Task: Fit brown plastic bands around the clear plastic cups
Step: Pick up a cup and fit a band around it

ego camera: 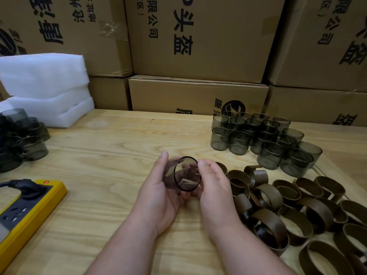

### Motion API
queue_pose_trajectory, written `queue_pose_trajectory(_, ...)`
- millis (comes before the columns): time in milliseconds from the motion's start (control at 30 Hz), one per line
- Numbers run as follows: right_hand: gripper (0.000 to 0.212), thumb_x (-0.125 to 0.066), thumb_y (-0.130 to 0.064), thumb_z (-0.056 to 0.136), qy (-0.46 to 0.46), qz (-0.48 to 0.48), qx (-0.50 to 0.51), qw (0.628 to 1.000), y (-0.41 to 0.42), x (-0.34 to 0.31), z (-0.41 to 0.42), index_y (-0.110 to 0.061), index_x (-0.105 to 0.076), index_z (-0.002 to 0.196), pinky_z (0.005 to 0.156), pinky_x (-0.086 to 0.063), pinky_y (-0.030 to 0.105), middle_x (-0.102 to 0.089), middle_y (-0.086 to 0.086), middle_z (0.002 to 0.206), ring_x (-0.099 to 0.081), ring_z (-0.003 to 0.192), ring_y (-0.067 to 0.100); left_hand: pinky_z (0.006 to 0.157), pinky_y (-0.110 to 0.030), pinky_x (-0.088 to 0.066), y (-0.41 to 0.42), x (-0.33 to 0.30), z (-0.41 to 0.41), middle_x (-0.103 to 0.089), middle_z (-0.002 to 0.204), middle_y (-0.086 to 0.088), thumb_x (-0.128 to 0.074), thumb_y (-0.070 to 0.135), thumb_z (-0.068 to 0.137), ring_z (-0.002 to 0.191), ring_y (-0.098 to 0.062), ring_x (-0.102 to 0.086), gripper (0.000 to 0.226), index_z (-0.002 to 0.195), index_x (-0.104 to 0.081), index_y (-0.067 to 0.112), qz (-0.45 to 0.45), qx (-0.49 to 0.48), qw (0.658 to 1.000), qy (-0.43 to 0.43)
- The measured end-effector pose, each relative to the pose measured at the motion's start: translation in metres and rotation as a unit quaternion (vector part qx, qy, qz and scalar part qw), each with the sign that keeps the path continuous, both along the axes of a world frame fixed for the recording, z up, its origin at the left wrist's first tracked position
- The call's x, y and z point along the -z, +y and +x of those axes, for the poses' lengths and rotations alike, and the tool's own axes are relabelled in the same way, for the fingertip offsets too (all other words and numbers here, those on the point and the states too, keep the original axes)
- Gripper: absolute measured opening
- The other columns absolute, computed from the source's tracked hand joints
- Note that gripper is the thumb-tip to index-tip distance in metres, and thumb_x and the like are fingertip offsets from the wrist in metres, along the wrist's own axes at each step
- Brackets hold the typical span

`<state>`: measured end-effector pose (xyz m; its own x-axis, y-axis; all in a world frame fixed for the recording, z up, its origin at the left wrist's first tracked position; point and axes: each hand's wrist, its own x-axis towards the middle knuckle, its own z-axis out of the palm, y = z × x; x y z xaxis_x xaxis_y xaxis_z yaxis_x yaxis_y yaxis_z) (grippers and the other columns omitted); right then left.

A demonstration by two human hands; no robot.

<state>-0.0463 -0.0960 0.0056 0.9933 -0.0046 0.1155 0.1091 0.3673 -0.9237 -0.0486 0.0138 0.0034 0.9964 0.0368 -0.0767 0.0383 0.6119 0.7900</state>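
Held on its side above the pale wooden counter (111,147), smoky clear plastic cup (181,174), mouth toward the camera, fingers of left hand (158,187) and right hand (213,185) curled round it; loose brown plastic bands (278,205) just right, nearest the right hand.

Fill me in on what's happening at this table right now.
A person holds one clear cup on its side in both hands, the left hand cradling it and the right hand gripping its rim side. No brown band is on that cup yet. A pile of loose brown bands lies to the right on the wooden table, with a cluster of bare cups behind it. More cups sit at the left edge, near a yellow power strip.
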Motion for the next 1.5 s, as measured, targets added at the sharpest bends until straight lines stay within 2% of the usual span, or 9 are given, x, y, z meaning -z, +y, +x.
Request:
queue_pose_trajectory(133,0.032,-0.064,-0.048,0.086,0.001,0.033,0.000,0.999,-0.003,0.001,0.001,-0.018,-0.073,0.093,0.079,-0.059,0.043,-0.076,0.020,0.099,-0.073,0.090,0.030,0.075,-0.039,-0.049,-0.003,-0.002,-0.004,-0.076,0.099,-0.014,-0.070,0.053,0.086,0.081,-0.025,-0.071,0.030,0.096,-0.077,0.025,0.040,0.021,0.999,-0.029)
queue_pose_trajectory(300,0.047,-0.068,-0.050,0.084,-0.014,0.025,-0.002,1.000,-0.002,0.001,0.000,-0.010,-0.067,0.108,0.073,-0.059,0.037,-0.075,0.023,0.105,-0.073,0.088,0.029,0.072,-0.036,-0.051,-0.006,-0.002,-0.006,-0.073,0.108,-0.016,-0.075,0.053,0.076,0.087,-0.025,-0.069,0.041,0.107,-0.073,0.025,0.047,0.014,0.998,-0.030)
queue_pose_trajectory(533,0.029,-0.071,-0.018,0.084,-0.051,-0.063,-0.014,0.997,0.000,0.009,0.003,-0.029,-0.072,0.110,0.085,-0.059,0.029,-0.078,0.002,0.107,-0.074,0.104,0.017,0.091,-0.046,-0.051,-0.003,-0.004,-0.006,-0.070,0.121,-0.024,-0.078,0.055,0.072,0.103,-0.033,-0.069,0.068,0.122,-0.062,0.012,0.023,-0.018,1.000,-0.011)
queue_pose_trajectory(733,0.031,-0.076,-0.010,0.088,-0.046,-0.090,0.052,0.994,-0.002,0.012,0.004,-0.040,-0.072,0.092,0.069,-0.057,0.026,-0.078,-0.003,0.091,-0.075,0.086,0.014,0.099,-0.054,-0.045,-0.007,0.000,-0.006,-0.069,0.117,-0.023,-0.084,0.048,0.069,0.107,-0.037,-0.067,0.054,0.109,-0.066,0.018,0.023,-0.004,0.999,-0.037)
queue_pose_trajectory(1033,0.023,-0.058,-0.016,0.103,-0.030,-0.081,0.052,0.995,0.004,0.010,0.002,-0.037,-0.068,0.104,0.066,-0.056,0.016,-0.078,-0.011,0.098,-0.074,0.087,0.003,0.082,-0.042,-0.055,-0.002,-0.004,-0.005,-0.069,0.114,-0.020,-0.074,0.039,0.079,0.093,-0.030,-0.070,0.046,0.117,-0.064,0.016,-0.049,0.025,0.997,-0.046)
queue_pose_trajectory(1200,0.047,-0.080,-0.019,0.085,-0.022,-0.139,0.027,0.990,0.004,0.012,0.001,-0.045,-0.056,0.115,0.085,-0.060,0.029,-0.067,-0.011,0.117,-0.072,0.098,0.005,0.066,-0.039,-0.062,0.002,-0.005,-0.004,-0.073,0.095,-0.011,-0.074,0.027,0.084,0.077,-0.028,-0.073,0.035,0.117,-0.066,0.022,-0.119,-0.030,0.991,-0.050)
queue_pose_trajectory(1267,0.061,-0.089,-0.024,0.074,-0.035,-0.160,0.011,0.987,0.006,0.010,-0.002,-0.049,-0.053,0.116,0.082,-0.058,0.023,-0.062,-0.016,0.120,-0.068,0.101,-0.002,0.059,-0.038,-0.060,0.002,-0.006,-0.004,-0.073,0.089,-0.009,-0.069,0.030,0.089,0.070,-0.026,-0.073,0.017,0.103,-0.073,0.022,-0.119,-0.057,0.990,-0.045)
queue_pose_trajectory(1367,0.068,-0.085,-0.045,0.063,-0.056,-0.188,-0.015,0.980,0.007,0.007,-0.009,-0.053,-0.050,0.120,0.080,-0.054,0.018,-0.058,-0.020,0.127,-0.064,0.106,-0.005,0.054,-0.036,-0.059,0.006,-0.007,-0.003,-0.074,0.082,-0.011,-0.063,0.038,0.094,0.064,-0.024,-0.072,0.030,0.080,-0.079,0.016,-0.143,-0.082,0.986,-0.019)
queue_pose_trajectory(1500,0.043,-0.068,-0.053,0.080,-0.084,-0.255,0.037,0.963,0.007,0.005,-0.016,-0.049,-0.051,0.120,0.080,-0.052,0.016,-0.051,-0.025,0.132,-0.061,0.100,0.000,0.070,-0.038,-0.060,0.019,-0.006,0.000,-0.071,0.110,-0.024,-0.056,0.044,0.093,0.078,-0.032,-0.070,0.053,0.124,-0.062,0.002,-0.266,-0.113,0.957,0.017)
